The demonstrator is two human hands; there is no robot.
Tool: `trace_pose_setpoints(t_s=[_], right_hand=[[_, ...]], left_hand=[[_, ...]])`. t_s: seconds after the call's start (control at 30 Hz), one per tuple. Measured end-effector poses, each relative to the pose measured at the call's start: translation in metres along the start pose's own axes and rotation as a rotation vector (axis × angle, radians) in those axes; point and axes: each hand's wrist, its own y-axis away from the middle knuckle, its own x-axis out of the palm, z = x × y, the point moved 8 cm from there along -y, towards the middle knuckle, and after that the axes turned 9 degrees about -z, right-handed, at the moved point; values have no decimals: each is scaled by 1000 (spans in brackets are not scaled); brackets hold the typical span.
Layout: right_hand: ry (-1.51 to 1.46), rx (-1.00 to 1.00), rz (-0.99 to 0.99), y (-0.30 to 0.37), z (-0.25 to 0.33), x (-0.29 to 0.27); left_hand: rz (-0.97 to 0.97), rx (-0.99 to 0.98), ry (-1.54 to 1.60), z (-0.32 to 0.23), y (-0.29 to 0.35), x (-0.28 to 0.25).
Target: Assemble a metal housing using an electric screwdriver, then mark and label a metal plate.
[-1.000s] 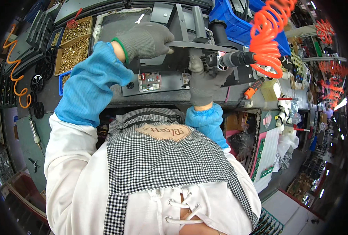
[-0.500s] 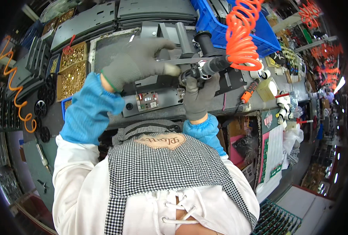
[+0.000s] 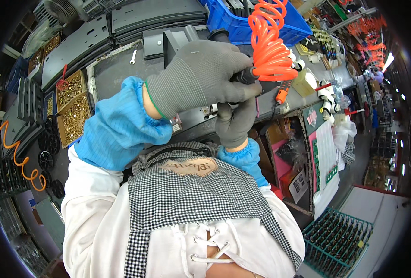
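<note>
My left hand, in a grey glove with a blue sleeve, reaches across the bench. Its fingers close around a black air tool, which joins a red-orange coiled hose; most of the tool is hidden under the glove. Just below and touching it, my right hand, also gloved in grey, is curled up, and what its fingers hold is hidden. Under my left wrist shows a corner of a small circuit board. Behind the hands lie dark grey metal parts.
Boxes of brass-coloured screws stand at the left, beside an orange coiled hose. A wrench lies on the bench. Stacked grey panels and a blue crate line the back. An orange-and-black tool rests at the right.
My left hand has moved right and closed over the air tool, which my right hand held half a second ago. My right hand now sits lower, against the left. The view has shifted slightly.
</note>
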Motion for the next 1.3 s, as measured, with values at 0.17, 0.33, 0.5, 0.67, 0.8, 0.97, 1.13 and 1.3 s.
trace_pose_setpoints(t_s=[0.17,0.33,0.5,0.67,0.8,0.97,1.13,1.3], right_hand=[[64,-39,-10,1,5,-1],[-22,72,-156,-4,-4,4],[-285,677,-204,6,-18,3],[-221,343,109,-7,-23,0],[-185,351,412,0,-39,43],[-285,214,146,-10,-6,54],[-403,509,-52,-3,-20,58],[-336,451,-48,-7,-18,57]], left_hand=[[4,-48,-14,4,2,7],[-86,25,-98,3,-2,9],[-16,39,-118,0,-2,6],[6,155,28,9,-1,-2],[100,155,69,11,3,-7],[32,40,97,32,18,-22],[-422,-762,879,186,68,-63],[-506,-931,1209,273,148,-24]])
